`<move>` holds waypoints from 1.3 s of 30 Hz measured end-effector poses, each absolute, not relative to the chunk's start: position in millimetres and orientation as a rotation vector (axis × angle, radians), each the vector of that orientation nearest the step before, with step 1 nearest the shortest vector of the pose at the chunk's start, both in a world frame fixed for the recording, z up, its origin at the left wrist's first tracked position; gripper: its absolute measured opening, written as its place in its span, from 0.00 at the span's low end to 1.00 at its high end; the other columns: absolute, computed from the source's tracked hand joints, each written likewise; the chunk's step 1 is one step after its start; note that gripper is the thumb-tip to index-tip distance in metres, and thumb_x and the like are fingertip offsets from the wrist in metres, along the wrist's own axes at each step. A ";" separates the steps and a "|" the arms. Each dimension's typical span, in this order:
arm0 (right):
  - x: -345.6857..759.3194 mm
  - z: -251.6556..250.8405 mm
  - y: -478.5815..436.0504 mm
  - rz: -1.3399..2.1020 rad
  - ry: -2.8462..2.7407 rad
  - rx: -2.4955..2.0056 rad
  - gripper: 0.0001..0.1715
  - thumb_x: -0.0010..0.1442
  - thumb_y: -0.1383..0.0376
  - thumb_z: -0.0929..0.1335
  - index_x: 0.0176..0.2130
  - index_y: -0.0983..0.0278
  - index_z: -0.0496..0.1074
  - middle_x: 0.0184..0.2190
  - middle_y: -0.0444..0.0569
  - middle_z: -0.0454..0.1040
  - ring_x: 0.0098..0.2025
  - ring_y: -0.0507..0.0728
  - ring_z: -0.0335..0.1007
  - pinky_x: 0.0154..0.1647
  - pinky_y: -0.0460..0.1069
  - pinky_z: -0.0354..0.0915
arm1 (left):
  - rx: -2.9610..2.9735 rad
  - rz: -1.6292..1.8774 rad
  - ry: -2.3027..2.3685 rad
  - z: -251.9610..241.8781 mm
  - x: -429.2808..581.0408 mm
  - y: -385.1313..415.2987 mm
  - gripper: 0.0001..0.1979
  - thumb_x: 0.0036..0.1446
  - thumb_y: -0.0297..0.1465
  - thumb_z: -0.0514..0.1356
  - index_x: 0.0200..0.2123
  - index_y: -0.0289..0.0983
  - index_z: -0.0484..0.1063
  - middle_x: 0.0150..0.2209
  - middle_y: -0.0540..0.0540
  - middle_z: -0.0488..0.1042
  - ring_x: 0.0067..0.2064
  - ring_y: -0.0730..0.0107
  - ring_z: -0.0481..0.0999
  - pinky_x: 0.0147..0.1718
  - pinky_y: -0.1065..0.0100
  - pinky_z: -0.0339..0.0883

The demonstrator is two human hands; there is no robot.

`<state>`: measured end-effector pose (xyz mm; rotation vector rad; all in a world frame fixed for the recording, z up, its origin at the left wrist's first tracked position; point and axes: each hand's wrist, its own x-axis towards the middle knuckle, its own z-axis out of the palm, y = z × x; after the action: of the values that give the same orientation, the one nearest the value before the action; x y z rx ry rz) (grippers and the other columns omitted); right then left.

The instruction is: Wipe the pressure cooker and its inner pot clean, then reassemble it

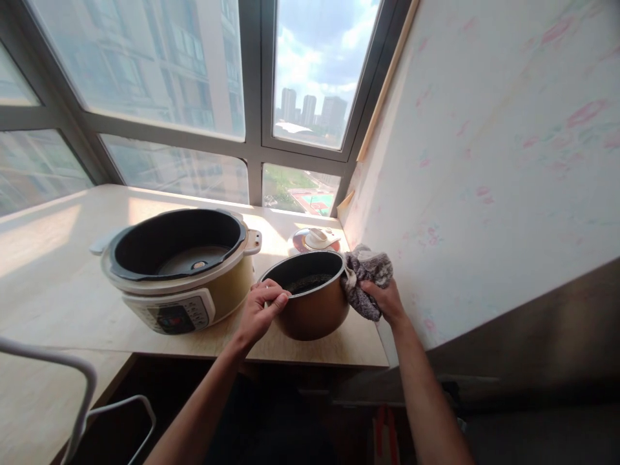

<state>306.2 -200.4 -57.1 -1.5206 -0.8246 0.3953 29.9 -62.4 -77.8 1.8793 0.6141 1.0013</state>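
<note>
A brown inner pot (310,316) with a dark inside is tilted slightly at the front of the ledge. My left hand (261,310) pinches its rim on the left side, thumb along the edge. On the other side, my right hand (385,298) grips a bunched grey-and-white cloth (369,278), which presses against the pot's outer right wall. The electric pressure cooker body (227,278) stands to the left, lidless, with its dark cavity showing. Behind the pot lies the cooker's lid (320,239), partly hidden by it.
The pale ledge (58,290) runs along the windows (184,171) and ends at a front edge near me. A flower-patterned wall (484,161) closes off the right. At lower left, a white curved tube or frame (87,381) stands close by.
</note>
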 end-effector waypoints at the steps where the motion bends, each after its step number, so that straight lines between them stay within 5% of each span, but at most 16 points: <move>1: 305.9 -53.0 -203.6 0.446 -0.869 -1.479 0.27 0.39 0.56 0.79 0.39 0.64 0.79 0.39 0.51 0.83 0.44 0.66 0.79 0.50 0.61 0.73 | 1.833 1.001 0.594 -81.3 29.1 -59.8 0.20 0.58 0.48 0.60 0.26 0.39 0.80 0.30 0.44 0.75 0.36 0.60 0.72 0.42 0.57 0.64; 9: 313.1 -6.6 -212.8 0.981 -1.144 -1.419 0.36 0.36 0.61 0.80 0.47 0.65 0.78 0.41 0.52 0.83 0.47 0.67 0.79 0.50 0.60 0.73 | 1.627 1.042 0.456 -95.8 30.8 -36.4 0.22 0.57 0.50 0.60 0.22 0.38 0.75 0.27 0.44 0.70 0.36 0.60 0.67 0.41 0.58 0.62; 22: 296.9 21.3 -188.1 1.023 -1.246 -1.473 0.35 0.34 0.63 0.80 0.45 0.64 0.79 0.41 0.50 0.83 0.45 0.67 0.79 0.45 0.58 0.75 | 1.700 1.080 0.607 -89.8 33.4 -28.7 0.32 0.58 0.62 0.51 0.25 0.39 0.69 0.29 0.46 0.67 0.36 0.62 0.66 0.41 0.61 0.62; 34: 263.2 9.7 -204.0 0.970 -1.123 -1.378 0.39 0.38 0.60 0.79 0.51 0.62 0.77 0.46 0.53 0.82 0.48 0.67 0.79 0.44 0.56 0.76 | 2.227 0.932 0.626 -41.5 19.1 -55.6 0.21 0.69 0.44 0.50 0.35 0.39 0.76 0.34 0.44 0.78 0.39 0.61 0.74 0.41 0.61 0.62; 39: 243.4 6.6 -204.4 0.937 -1.233 -1.405 0.33 0.42 0.60 0.79 0.49 0.64 0.77 0.42 0.51 0.82 0.45 0.65 0.79 0.47 0.56 0.74 | 2.605 0.911 0.729 -20.7 36.2 -92.1 0.17 0.70 0.40 0.51 0.35 0.39 0.75 0.33 0.42 0.78 0.37 0.58 0.74 0.38 0.59 0.59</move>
<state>243.4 -204.4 6.6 -1.4053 -1.2328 0.9367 36.2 -92.1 -20.7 2.6049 0.7291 0.9115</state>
